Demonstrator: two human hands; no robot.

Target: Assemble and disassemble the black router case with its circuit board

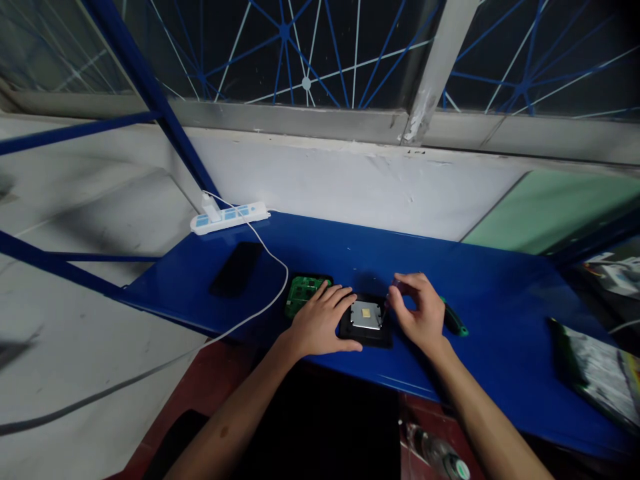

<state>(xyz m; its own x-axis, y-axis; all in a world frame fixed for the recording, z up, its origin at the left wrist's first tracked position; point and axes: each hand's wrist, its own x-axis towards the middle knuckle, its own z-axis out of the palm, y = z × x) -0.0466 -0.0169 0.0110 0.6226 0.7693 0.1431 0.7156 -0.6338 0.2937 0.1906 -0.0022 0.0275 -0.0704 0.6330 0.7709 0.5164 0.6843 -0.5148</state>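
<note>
A black casing (377, 339) with a silver metal plate (361, 321) in it lies near the front edge of the blue table. A small yellowish square (367, 313) marks the plate's middle. My left hand (323, 322) rests with fingers spread on the casing's left side, its fingertips near the plate. Under and beside that hand is a green circuit board (301, 293) in a dark frame. My right hand (417, 308) is pinched around a thin, partly see-through tool (387, 303), which points down at the plate's right edge.
A green-handled tool (454, 319) lies right of my right hand. At the left are a dark flat object (237, 268), a white power strip (230, 217) and a white cable (273, 301). A silvery bag (597, 370) sits far right; a bottle (437, 453) is below the table edge.
</note>
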